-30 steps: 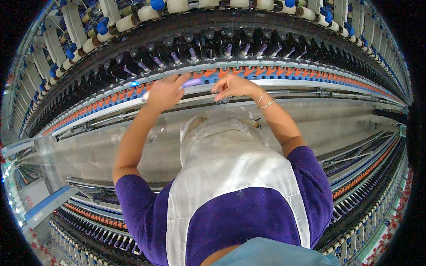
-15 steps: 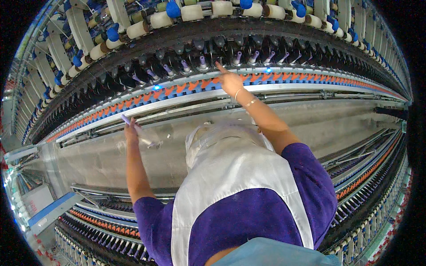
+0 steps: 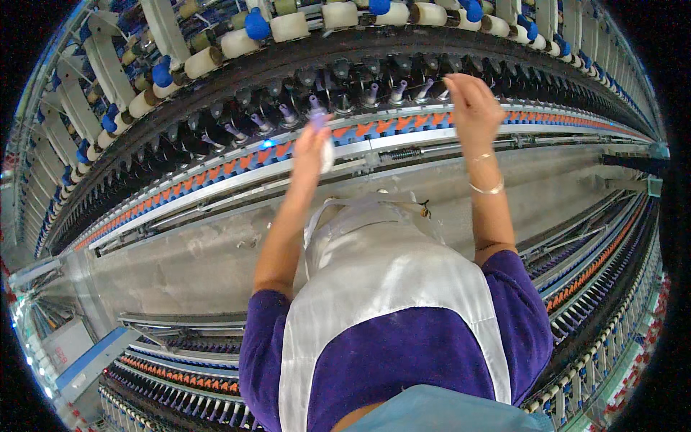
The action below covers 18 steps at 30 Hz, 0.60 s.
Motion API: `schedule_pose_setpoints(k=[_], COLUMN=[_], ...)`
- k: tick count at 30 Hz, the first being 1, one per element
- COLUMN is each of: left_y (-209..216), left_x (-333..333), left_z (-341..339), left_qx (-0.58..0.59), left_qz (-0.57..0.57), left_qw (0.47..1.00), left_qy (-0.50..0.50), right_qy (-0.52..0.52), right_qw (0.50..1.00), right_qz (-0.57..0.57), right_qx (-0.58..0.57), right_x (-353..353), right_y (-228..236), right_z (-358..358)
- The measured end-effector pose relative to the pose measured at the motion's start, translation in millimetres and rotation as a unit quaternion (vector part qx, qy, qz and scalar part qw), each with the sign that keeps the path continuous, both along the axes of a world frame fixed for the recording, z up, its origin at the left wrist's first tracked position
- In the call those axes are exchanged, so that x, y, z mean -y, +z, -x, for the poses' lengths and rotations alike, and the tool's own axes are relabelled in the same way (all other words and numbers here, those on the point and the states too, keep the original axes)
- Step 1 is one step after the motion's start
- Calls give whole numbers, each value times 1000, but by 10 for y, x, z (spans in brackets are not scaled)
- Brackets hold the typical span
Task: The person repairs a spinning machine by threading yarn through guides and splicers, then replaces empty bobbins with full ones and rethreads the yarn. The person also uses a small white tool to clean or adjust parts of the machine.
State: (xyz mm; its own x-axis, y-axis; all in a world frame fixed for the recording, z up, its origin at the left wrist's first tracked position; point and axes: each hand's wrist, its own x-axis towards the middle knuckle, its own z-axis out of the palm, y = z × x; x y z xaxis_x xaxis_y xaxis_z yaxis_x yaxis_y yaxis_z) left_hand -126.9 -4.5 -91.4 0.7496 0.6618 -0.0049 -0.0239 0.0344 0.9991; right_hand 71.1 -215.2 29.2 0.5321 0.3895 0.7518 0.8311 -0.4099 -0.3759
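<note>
My left hand, slightly blurred, is closed around a purple bobbin tube at the front of the spinning frame. The tube's tip points up toward the row of spindles, and something white shows beside my palm. To the right, my right hand is raised before the spindles with thumb and fingertips pinched together. Whatever the pinch holds, perhaps a thread, is too fine to make out. Between the two hands stand purple-topped bobbins on their spindles.
Orange and blue pieces line the machine's front above a metal rail. White roving rollers with blue knobs run overhead. A blue light glows left of my left hand. Another spinning frame stands behind me.
My left hand has moved up and right to the spindles with the purple tube. My right hand has left the spindle it was touching, moved right and closed to a pinch.
</note>
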Motion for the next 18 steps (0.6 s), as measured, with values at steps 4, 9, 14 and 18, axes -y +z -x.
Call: schedule_pose_setpoints(k=[4, 9, 14, 18], left_y=[453, 587, 363, 385], left_x=[-23, -234, 147, 12], left_z=[-923, -1209, -1284, -1377], left_qx=[-64, 50, -48, 119], left_qz=[-122, -89, -194, -218], left_qw=[989, 995, 962, 951], left_qy=[-55, 9, 188, 186], right_qy=[-61, 274, 248, 281], right_qw=[936, 793, 786, 807], right_qz=[345, 380, 146, 160], right_qx=[-44, -390, -547, -494], right_x=[448, 865, 1025, 484], right_y=[6, -77, 484, 402], right_z=[43, 163, -63, -257])
